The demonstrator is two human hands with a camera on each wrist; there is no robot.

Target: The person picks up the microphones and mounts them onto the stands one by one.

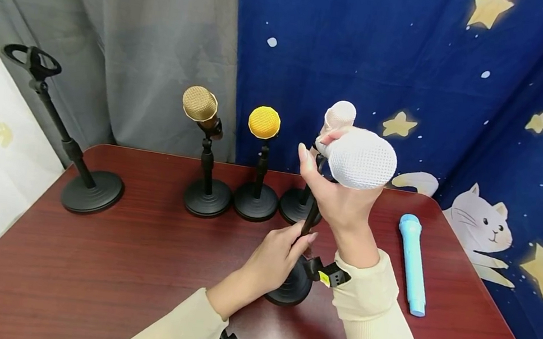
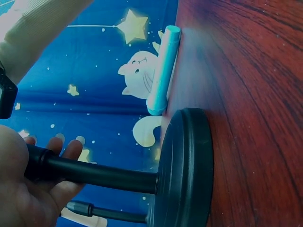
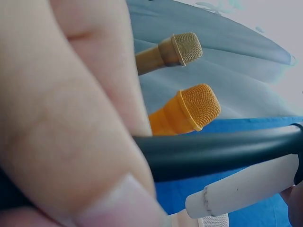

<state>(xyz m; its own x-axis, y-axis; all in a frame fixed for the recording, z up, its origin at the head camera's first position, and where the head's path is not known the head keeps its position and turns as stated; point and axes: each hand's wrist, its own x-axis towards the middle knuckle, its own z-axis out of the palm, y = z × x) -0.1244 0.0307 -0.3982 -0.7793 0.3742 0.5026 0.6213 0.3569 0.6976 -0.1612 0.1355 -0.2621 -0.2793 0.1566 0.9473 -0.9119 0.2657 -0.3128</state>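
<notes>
My left hand (image 1: 273, 257) grips the black pole (image 2: 104, 172) of a microphone stand, whose round base (image 1: 290, 285) is near the table's middle. At the top of this stand, my right hand (image 1: 351, 205) holds a white microphone (image 1: 363, 159) by its body, its mesh head facing up towards me. In the right wrist view the body of that white microphone (image 3: 246, 187) lies along the black pole, by the clip at the right edge. Large left-hand fingers (image 3: 71, 118) fill that view's left side. The right fingers' hold is partly hidden behind the mesh head.
Behind stand a gold microphone (image 1: 200, 105), a yellow microphone (image 1: 264, 123) and another white microphone (image 1: 340, 114), each on a black stand. A stand with a bare holder (image 1: 40, 65) is at left. A light blue microphone-shaped tube (image 1: 412, 266) lies on the right of the table (image 1: 137, 266).
</notes>
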